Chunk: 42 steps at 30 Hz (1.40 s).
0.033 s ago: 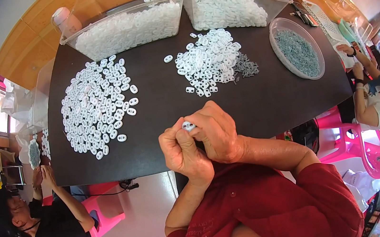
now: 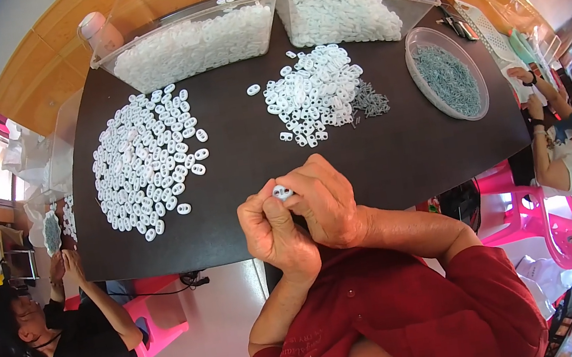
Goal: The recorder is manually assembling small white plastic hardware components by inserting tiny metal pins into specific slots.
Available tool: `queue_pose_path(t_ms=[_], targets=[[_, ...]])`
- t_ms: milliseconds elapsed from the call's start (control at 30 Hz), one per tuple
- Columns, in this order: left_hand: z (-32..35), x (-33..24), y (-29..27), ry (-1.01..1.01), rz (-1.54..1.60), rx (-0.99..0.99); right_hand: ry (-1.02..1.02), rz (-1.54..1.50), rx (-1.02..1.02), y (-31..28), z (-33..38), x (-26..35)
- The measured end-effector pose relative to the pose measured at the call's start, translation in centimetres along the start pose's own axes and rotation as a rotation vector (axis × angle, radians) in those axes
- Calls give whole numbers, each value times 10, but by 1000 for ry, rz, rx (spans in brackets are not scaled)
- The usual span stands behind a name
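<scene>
Smooth white oval [image 2: 282,192] with dark holes, frame centre
Left hand [image 2: 275,234] and right hand [image 2: 325,202] pinch it in their fingers, long axis roughly left-to-right.

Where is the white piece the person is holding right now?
In the head view, the white piece is near the picture's centre, held between the left hand and the right hand, with the dark table beneath.
</scene>
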<state>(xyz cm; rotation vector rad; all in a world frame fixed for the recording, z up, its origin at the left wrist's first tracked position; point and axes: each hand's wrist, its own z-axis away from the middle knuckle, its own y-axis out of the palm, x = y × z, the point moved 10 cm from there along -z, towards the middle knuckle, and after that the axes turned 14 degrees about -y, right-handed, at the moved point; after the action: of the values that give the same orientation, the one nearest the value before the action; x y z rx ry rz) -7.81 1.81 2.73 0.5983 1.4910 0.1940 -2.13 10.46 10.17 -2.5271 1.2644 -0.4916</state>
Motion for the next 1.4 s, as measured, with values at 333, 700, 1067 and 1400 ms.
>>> queue_pose_path(t_ms=[333, 700, 1067, 1400], targets=[[9, -13, 7, 62, -30, 23, 17, -76, -45, -9, 1, 1], [16, -29, 10, 264, -197, -19, -39, -43, -36, -9, -1, 8], [6, -11, 4, 118, -102, -28, 26, -69, -48, -10, -3, -1], [2, -5, 20, -78, -119, 128, 151, -67, 58, -23, 2, -27]])
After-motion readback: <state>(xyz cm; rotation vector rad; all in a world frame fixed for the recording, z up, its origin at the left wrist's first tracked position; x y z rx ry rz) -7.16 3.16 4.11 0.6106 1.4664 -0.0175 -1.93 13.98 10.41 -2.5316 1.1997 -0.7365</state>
